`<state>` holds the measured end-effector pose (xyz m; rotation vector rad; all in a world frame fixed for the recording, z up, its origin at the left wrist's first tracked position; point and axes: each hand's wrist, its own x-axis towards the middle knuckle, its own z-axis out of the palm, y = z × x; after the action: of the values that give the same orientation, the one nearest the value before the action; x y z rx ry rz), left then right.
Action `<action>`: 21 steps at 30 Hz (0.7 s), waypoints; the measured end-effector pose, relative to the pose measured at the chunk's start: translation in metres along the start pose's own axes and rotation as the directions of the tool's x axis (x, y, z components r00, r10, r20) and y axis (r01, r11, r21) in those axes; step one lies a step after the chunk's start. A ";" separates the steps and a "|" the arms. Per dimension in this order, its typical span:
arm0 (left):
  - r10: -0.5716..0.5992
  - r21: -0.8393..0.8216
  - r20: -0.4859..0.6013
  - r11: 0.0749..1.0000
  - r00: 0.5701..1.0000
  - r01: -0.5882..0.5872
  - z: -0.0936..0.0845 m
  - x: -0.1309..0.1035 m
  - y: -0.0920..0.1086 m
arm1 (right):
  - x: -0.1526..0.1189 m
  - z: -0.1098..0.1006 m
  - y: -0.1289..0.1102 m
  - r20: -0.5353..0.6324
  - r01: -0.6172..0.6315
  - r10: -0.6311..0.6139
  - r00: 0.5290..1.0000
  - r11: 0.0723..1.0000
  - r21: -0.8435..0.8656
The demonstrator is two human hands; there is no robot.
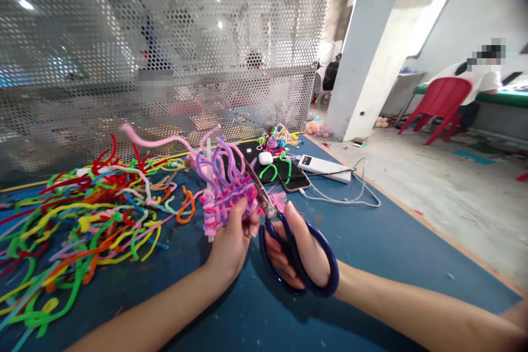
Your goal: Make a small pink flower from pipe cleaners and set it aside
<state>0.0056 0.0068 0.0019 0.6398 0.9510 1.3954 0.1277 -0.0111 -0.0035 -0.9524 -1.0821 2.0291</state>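
My left hand [231, 236] pinches a small pink and purple woven piece [229, 203] made of fuzzy pipe cleaners. Loose pink and purple ends curl up from its top edge, and a pale, translucent strip runs upright through its left side. Through the dark blue handles of a pair of scissors [297, 253] pass the fingers and thumb of my right hand [303, 247]. The blades point up and left, close beside the weave's right edge; whether they touch it I cannot tell. A pink fringe of thin threads [277, 198] shows behind the scissors.
A tangled heap of coloured pipe cleaners [94, 220] covers the blue table's left. Behind the weave lie a phone [295, 179], a white earbud case [266, 159] and a white power bank [325, 168] with a cable. A perforated metal panel [165, 55] borders the back. Someone sits beyond a red chair [441, 99].
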 end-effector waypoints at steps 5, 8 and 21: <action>0.030 0.050 0.026 0.998 0.999 -0.031 -0.003 0.000 -0.001 | -0.002 0.004 -0.001 -0.019 -0.003 0.003 1.000 1.000 -0.024; 0.026 0.065 0.013 0.998 1.000 -0.027 -0.006 0.002 -0.003 | -0.001 0.006 -0.003 0.042 -0.024 0.021 0.999 0.998 0.063; 0.031 0.121 -0.001 0.992 1.000 -0.031 -0.004 0.001 -0.004 | 0.000 0.004 -0.001 0.003 -0.027 0.026 1.000 0.997 0.066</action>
<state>0.0039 0.0067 -0.0038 0.7457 1.0374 1.3738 0.1245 -0.0126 -0.0008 -0.9352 -1.0021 2.0749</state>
